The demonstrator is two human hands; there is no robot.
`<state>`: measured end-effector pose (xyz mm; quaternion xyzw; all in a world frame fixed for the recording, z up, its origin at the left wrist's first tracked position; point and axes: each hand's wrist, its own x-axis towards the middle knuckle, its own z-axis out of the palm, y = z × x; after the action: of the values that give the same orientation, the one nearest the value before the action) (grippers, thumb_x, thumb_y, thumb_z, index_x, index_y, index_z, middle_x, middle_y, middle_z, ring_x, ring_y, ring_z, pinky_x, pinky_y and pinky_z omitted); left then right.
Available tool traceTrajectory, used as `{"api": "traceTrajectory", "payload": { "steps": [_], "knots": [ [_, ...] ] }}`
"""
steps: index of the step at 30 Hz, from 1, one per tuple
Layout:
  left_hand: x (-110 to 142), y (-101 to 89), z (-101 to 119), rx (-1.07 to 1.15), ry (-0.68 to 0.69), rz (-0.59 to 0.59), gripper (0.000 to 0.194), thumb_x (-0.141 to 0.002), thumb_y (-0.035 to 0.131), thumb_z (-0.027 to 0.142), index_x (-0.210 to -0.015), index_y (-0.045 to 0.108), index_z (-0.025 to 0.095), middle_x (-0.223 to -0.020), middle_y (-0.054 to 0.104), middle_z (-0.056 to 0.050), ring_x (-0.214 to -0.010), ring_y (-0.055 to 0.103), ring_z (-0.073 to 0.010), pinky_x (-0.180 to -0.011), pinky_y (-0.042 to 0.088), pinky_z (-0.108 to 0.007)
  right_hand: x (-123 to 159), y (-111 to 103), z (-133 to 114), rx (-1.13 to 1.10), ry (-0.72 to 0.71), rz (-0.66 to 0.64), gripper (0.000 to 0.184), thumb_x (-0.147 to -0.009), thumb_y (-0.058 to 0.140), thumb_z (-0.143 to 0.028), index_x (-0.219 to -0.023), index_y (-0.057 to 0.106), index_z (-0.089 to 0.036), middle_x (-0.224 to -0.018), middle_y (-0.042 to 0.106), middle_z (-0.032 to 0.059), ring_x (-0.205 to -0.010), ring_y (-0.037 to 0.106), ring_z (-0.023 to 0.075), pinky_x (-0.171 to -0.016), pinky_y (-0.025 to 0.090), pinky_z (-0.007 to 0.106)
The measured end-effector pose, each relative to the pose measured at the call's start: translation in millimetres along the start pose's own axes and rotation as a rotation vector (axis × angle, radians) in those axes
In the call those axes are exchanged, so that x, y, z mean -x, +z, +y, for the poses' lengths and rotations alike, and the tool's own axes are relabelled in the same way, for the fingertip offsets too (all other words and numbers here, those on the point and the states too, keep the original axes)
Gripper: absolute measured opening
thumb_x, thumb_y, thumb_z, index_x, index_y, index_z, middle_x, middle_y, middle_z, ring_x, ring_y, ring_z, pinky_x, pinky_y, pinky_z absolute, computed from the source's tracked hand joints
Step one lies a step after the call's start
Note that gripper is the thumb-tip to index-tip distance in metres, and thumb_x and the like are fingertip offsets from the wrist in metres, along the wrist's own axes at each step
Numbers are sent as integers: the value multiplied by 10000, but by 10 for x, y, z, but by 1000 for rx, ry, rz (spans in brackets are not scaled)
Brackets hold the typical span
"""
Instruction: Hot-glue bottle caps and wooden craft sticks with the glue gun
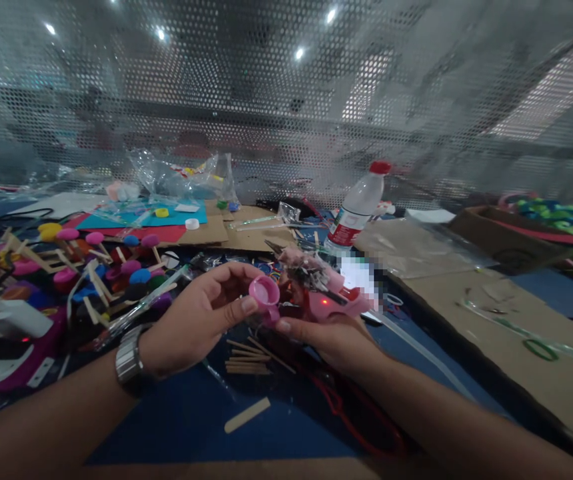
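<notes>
Between thumb and fingers, my left hand point(206, 317) pinches a pink plastic bottle cap point(265, 291), its hollow side facing me. A short pink piece hangs below its rim. My right hand point(339, 340) is closed on a pink glue gun point(329, 303) with a lit red light, its front end smeared with grey and dark residue. The right thumb tip comes close to the cap's lower edge; whether it touches is unclear. Beneath the hands several wooden sticks point(249, 357) lie on the blue table, and a single flat stick point(247, 415) lies nearer me.
Coloured caps with sticks point(131, 267) crowd the left side, beside a purple power strip point(16, 363). A red-capped bottle point(356, 207) stands tilted behind the glue gun. At right are cardboard point(466, 307) and a box point(501, 233) of bright pieces. Perforated mesh rises behind.
</notes>
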<state>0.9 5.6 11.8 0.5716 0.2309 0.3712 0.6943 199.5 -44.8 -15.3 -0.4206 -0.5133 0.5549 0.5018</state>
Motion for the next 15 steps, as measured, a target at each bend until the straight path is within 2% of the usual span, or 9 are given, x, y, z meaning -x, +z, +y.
{"api": "traceTrajectory", "payload": {
  "steps": [6, 10, 13, 15],
  "knots": [
    [20, 21, -34, 89, -20, 5, 311, -778, 886, 289, -1010, 696, 207, -992, 698, -14, -948, 642, -140, -887, 506, -248, -18, -50, 66, 100, -34, 82, 415, -703, 884, -477, -1031, 780, -245, -1002, 819, 52, -1054, 725, 299, -1043, 508, 487],
    [17, 17, -40, 136, -10, 7, 326, -772, 890, 291, -1017, 694, 202, -983, 700, -24, -969, 654, -153, -906, 517, -261, -35, -49, 81, 9, -54, 39, 302, -731, 872, -432, -943, 756, -252, -961, 800, 22, -962, 734, 263, -962, 541, 437],
    [6, -9, -37, 103, -3, 35, 314, -797, 869, 288, -1033, 681, 199, -1008, 705, -29, -976, 659, -153, -920, 522, -269, -55, -72, 97, -59, -88, 109, 278, -728, 887, -352, -931, 723, -259, -919, 762, -12, -906, 713, 221, -932, 539, 397],
    [-6, -36, -39, 19, 4, 42, 282, -826, 841, 276, -1038, 674, 196, -1014, 706, -27, -965, 658, -144, -918, 520, -266, -61, -96, 96, -66, -113, 163, 283, -712, 894, -327, -883, 679, -259, -924, 737, -18, -957, 691, 221, -961, 525, 395]
  ]
}}
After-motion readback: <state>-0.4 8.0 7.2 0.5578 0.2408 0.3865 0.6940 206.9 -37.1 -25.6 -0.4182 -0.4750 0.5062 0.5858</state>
